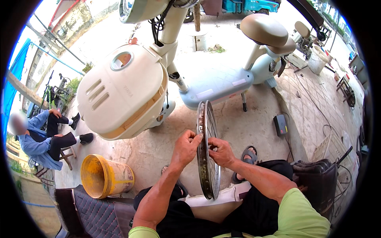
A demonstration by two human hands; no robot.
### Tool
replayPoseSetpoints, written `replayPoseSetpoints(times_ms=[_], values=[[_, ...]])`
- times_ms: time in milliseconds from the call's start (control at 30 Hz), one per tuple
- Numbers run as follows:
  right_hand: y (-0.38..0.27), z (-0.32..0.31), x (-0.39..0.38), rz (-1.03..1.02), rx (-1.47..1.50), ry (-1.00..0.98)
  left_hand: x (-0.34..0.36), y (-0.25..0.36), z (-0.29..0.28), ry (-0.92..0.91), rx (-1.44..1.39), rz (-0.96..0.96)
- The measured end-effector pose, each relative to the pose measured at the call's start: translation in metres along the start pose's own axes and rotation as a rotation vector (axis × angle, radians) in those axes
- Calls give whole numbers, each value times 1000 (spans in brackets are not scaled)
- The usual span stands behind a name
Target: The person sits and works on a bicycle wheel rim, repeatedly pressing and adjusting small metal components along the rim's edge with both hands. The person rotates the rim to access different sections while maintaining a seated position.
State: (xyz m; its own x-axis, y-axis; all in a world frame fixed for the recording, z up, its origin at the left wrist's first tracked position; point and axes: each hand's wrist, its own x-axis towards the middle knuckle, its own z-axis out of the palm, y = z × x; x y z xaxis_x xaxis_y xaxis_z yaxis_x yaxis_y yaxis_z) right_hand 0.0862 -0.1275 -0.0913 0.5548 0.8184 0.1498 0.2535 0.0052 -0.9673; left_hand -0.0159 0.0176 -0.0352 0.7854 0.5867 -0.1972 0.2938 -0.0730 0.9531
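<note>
A spoked wheel rim (pixel 203 162) without a tyre stands on edge between my knees, its worn outer face with small holes turned toward my left side. My left hand (pixel 185 148) is closed at the rim's left edge, thumb and fingers pressed against it. On the other side my right hand (pixel 223 154) has its fingers bent and pinched together beside the spokes (pixel 214 131). Whatever those right fingertips hold is too small to make out. The rim's lower part rests by a pale cloth (pixel 220 197) across my lap.
A cream and light-blue electric scooter (pixel 216 85) stands ahead. At left lies a tipped yellow bucket (pixel 115 174), with a seated person (pixel 41 135) beyond. A black charger-like box (pixel 280 125) with a cable lies right; a dark bag-like thing (pixel 315 178) is beside my right knee.
</note>
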Motion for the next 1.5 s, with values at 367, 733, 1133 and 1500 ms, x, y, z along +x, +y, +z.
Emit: replayPoseSetpoints(times_ms=[367, 733, 1133, 1500], values=[[-6, -1, 1, 40, 42, 11, -2, 7, 2, -7, 47, -3], [0, 1, -2, 14, 14, 3, 0, -1, 2, 16, 42, 12], [0, -1, -1, -28, 1, 3, 0, -3, 3, 2, -37, 1], [2, 0, -2, 6, 43, 5, -1, 3, 3, -11, 18, 7]])
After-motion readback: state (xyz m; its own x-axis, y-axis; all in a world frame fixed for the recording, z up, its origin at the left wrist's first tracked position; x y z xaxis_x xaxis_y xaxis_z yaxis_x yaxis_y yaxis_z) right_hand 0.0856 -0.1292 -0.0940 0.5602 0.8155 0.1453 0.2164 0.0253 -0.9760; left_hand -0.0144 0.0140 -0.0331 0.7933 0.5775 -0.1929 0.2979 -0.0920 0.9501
